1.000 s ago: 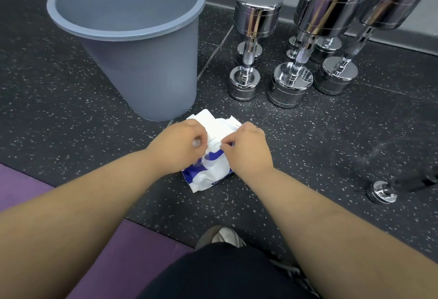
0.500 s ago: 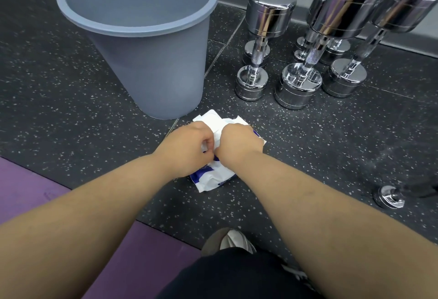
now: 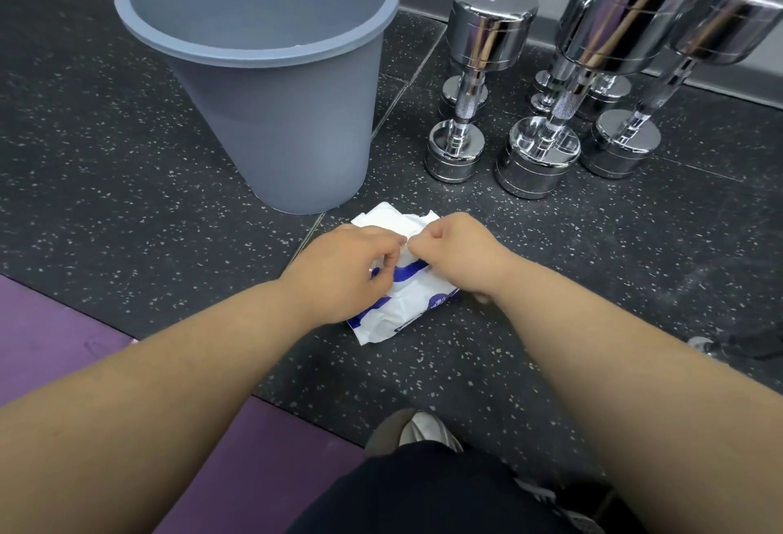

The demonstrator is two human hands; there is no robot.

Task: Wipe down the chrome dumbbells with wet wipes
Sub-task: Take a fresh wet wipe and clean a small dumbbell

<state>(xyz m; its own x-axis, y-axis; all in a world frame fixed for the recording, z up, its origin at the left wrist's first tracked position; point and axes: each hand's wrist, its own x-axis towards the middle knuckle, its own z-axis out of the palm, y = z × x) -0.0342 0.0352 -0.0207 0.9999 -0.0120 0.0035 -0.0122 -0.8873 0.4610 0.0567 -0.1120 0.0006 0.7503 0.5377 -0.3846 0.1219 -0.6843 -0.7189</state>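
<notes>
Chrome dumbbells (image 3: pixel 491 38) untouched. Pinching wet wipes pack (image 3: pixel 394 313) on floor with left hand (image 3: pixel 343 275) and right hand (image 3: pixel 457 254), fingers (image 3: pixel 383 256) curled at opening. No wipe clearly free; all wiping left.

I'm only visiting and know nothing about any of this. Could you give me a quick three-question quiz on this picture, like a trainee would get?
1. True or false: the chrome dumbbells near the wall stand on end.
2. What do the left hand and the right hand both grip? A) a towel B) the wet wipe pack C) a spray bottle
3. Fill in: seen from the person, the grey bin stands to the ___ of the dumbbells.

Key: 1 true; 2 B; 3 left.
</notes>
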